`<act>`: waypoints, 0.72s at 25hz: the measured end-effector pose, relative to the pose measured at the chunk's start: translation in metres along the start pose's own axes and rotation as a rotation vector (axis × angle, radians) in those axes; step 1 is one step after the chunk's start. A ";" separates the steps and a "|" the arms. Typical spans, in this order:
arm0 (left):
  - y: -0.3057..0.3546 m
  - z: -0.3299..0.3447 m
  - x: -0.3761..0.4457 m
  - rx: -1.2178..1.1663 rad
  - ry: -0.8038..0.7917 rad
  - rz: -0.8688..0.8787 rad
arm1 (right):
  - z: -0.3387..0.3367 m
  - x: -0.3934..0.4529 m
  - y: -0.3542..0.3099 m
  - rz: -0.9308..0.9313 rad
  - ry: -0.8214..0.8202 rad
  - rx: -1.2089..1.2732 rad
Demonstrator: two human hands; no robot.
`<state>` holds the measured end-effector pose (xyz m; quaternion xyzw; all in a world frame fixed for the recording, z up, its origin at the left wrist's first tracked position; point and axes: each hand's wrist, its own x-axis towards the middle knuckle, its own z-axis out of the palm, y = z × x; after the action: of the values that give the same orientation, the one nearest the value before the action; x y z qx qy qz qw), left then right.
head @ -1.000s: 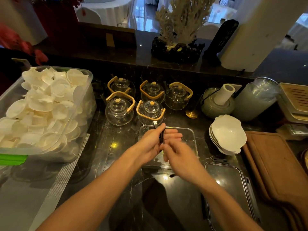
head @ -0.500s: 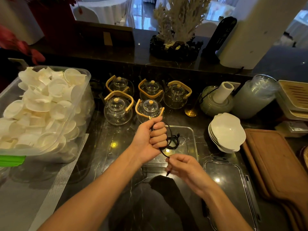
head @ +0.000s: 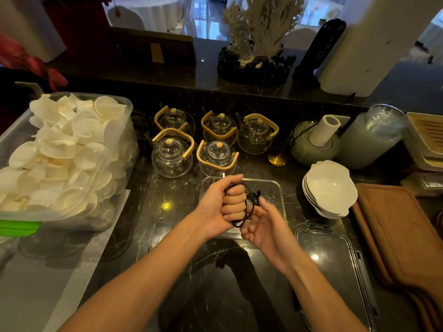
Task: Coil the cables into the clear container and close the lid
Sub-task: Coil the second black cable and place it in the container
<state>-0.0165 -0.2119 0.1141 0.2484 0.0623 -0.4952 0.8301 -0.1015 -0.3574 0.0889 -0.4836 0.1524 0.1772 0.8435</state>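
Fingers (head: 236,202) of my left hand (head: 221,203) curl round the cable (head: 249,207), keeping loops together at frame centre above the container (head: 275,188); my right hand (head: 266,224) pinches its loose end.

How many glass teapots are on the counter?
5: back row left, middle, right; front row left and right, just beyond the clear container. None appear hidden.

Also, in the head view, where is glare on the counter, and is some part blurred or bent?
Head view: bright glare spots lie on the dark counter, left of the left hand and beside the lid; the right hand by the black cable is slightly motion-blurred; the wide lens bends the white bin at the edge; the arms cast a shadow below.
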 end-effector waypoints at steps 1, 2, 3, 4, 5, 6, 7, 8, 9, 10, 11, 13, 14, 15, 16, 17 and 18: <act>0.000 -0.001 0.000 0.005 0.000 -0.007 | -0.002 0.002 0.001 -0.015 -0.021 -0.021; -0.001 -0.002 0.000 0.010 -0.001 -0.015 | -0.003 0.003 0.002 -0.033 -0.034 -0.035; 0.000 -0.003 -0.001 0.019 -0.002 -0.023 | -0.004 0.003 0.002 -0.048 -0.039 -0.031; 0.000 -0.004 -0.001 0.029 -0.006 -0.030 | -0.005 0.004 0.002 -0.060 -0.037 -0.019; -0.001 -0.004 -0.002 0.040 -0.017 -0.036 | -0.006 0.003 0.001 -0.072 -0.034 -0.008; 0.000 -0.004 -0.002 0.047 -0.031 -0.043 | -0.006 0.003 0.001 -0.083 -0.033 -0.001; 0.000 -0.004 -0.003 0.055 -0.040 -0.047 | -0.006 0.003 0.001 -0.096 -0.029 -0.001; -0.001 -0.003 -0.003 0.070 -0.035 -0.047 | -0.005 0.002 0.001 -0.114 -0.015 -0.012; -0.001 -0.002 -0.002 0.094 -0.012 -0.041 | -0.004 0.002 0.001 -0.135 0.009 -0.032; -0.002 -0.001 -0.002 0.126 0.023 -0.033 | -0.003 0.002 0.002 -0.159 0.044 -0.056; -0.003 0.001 -0.001 0.161 0.065 -0.021 | -0.001 0.003 0.002 -0.186 0.083 -0.082; -0.004 0.004 0.000 0.240 0.152 0.008 | 0.002 0.004 0.003 -0.231 0.165 -0.141; -0.004 0.006 0.000 0.284 0.193 0.022 | 0.003 0.004 0.004 -0.244 0.197 -0.164; -0.004 0.007 0.000 0.329 0.235 0.034 | 0.003 0.004 0.004 -0.252 0.221 -0.183; -0.005 0.009 0.000 0.375 0.274 0.048 | 0.003 0.004 0.006 -0.258 0.243 -0.203; -0.006 0.011 0.001 0.428 0.313 0.067 | 0.002 0.004 0.006 -0.266 0.262 -0.223; -0.006 0.011 0.000 0.493 0.358 0.095 | 0.001 0.004 0.007 -0.273 0.279 -0.237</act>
<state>-0.0229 -0.2198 0.1217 0.5282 0.0740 -0.4047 0.7428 -0.1003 -0.3524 0.0827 -0.6152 0.1789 0.0093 0.7678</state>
